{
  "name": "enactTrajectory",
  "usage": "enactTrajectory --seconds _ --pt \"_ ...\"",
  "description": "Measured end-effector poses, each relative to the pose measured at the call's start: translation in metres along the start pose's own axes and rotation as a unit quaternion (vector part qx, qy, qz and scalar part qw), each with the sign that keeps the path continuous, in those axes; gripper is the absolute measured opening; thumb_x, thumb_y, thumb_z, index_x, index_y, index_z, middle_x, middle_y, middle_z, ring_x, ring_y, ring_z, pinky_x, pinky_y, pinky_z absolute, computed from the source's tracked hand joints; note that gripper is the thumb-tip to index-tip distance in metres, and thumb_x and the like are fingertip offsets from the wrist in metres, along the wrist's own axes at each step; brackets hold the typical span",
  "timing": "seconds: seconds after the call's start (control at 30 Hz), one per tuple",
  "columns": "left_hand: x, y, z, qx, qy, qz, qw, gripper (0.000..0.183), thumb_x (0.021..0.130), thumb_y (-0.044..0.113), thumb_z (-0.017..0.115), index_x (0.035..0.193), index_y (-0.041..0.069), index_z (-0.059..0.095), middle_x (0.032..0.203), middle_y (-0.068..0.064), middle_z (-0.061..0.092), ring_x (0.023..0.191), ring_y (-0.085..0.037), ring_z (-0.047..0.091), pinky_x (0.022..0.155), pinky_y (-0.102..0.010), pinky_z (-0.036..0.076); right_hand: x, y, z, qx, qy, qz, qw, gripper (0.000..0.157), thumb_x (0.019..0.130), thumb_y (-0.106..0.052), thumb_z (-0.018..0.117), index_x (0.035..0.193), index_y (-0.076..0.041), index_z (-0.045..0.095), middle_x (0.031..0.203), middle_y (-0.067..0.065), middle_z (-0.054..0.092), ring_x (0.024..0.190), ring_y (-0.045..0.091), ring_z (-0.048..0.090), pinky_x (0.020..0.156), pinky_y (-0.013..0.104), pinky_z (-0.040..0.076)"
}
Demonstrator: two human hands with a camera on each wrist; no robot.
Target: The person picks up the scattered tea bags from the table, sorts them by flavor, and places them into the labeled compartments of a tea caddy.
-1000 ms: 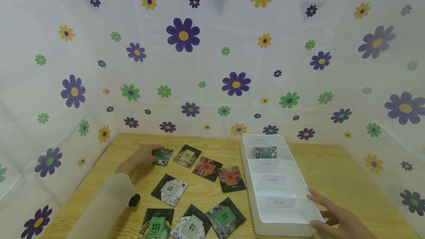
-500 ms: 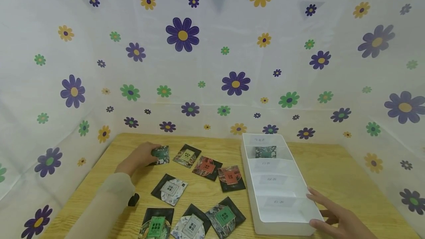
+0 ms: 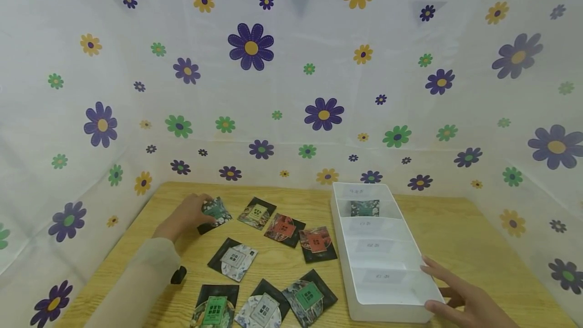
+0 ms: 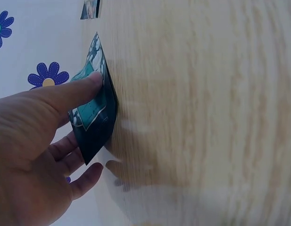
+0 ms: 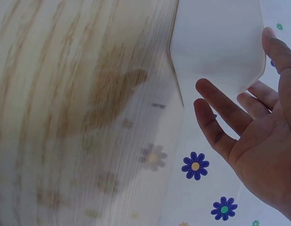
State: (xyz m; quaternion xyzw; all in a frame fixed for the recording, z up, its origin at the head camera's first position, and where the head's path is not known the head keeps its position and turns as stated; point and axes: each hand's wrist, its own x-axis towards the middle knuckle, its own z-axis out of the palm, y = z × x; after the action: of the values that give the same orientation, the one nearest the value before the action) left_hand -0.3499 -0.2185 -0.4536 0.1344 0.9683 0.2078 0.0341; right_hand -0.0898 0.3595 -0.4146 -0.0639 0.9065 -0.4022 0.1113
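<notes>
My left hand (image 3: 188, 213) pinches a flat sachet (image 3: 216, 211) with a teal label at the table's back left. In the left wrist view the thumb presses the sachet's printed face (image 4: 91, 101), with fingers behind it, and the sachet is tilted up on edge. At the near right corner of a long white divided box (image 3: 387, 313), my right hand (image 3: 469, 295) touches the rim with loosely spread fingers. The right wrist view has this hand (image 5: 258, 136) beside the box's outer wall (image 5: 218, 42). Another teal sachet (image 3: 364, 208) stands in one of the box's far compartments.
Several sachets lie on the wooden table: a yellow-labelled one (image 3: 257, 213), two red-labelled ones, a white-labelled one (image 3: 233, 259) in the middle, and green- and white-labelled ones at the front. Labels mark the box's compartments. A flowered curtain (image 3: 291, 80) encloses the table.
My left hand has drawn the teal sachet to the left, away from the yellow-labelled one, and turned it. The right hand and the box have stayed in place.
</notes>
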Motion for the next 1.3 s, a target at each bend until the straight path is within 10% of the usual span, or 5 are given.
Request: enactTrajectory --seconds 0.37,0.67,0.93,1.3 --pt "-0.002 -0.003 -0.004 -0.057 -0.002 -0.014 0.9982 0.05 0.09 0.025 0.062 0.125 -0.006 0.044 0.122 -0.029 0.05 0.109 -0.042 0.05 0.089 -0.053 0.041 0.002 0.004 0.0 -0.004 0.0 -0.019 1.0 0.07 0.092 -0.029 0.058 0.149 -0.012 0.022 0.145 0.028 0.023 0.089 0.008 0.064 0.07 0.024 0.052" --pt "-0.001 -0.012 -0.004 -0.067 0.043 -0.01 0.9968 0.036 0.093 0.024 0.057 0.115 -0.004 0.053 0.109 -0.023 0.057 0.095 -0.032 0.055 0.079 -0.047 0.045 0.0 0.005 0.0 -0.015 0.017 -0.053 0.998 0.067 0.092 -0.027 0.059 0.148 -0.014 0.026 0.131 -0.036 0.023 0.091 0.005 0.063 0.069 0.024 0.052" --pt "-0.004 -0.016 -0.007 -0.079 0.023 0.036 0.996 0.043 0.091 0.014 0.058 0.131 0.001 0.049 0.114 -0.025 0.056 0.1 -0.038 0.055 0.08 -0.049 0.047 0.002 0.003 -0.001 -0.015 0.003 -0.027 1.0 0.068 0.092 -0.029 0.058 0.148 -0.012 0.023 0.146 0.017 0.028 0.089 0.007 0.064 0.07 0.023 0.052" --pt "-0.008 -0.016 -0.019 -0.09 0.001 0.039 0.9952 0.045 0.09 0.016 0.057 0.132 0.0 0.048 0.121 -0.026 0.051 0.1 -0.035 0.054 0.08 -0.047 0.046 0.002 0.001 -0.001 -0.015 0.003 -0.006 1.0 0.072 0.091 -0.031 0.06 0.149 -0.014 0.022 0.145 0.027 0.026 0.09 0.009 0.064 0.071 0.025 0.052"
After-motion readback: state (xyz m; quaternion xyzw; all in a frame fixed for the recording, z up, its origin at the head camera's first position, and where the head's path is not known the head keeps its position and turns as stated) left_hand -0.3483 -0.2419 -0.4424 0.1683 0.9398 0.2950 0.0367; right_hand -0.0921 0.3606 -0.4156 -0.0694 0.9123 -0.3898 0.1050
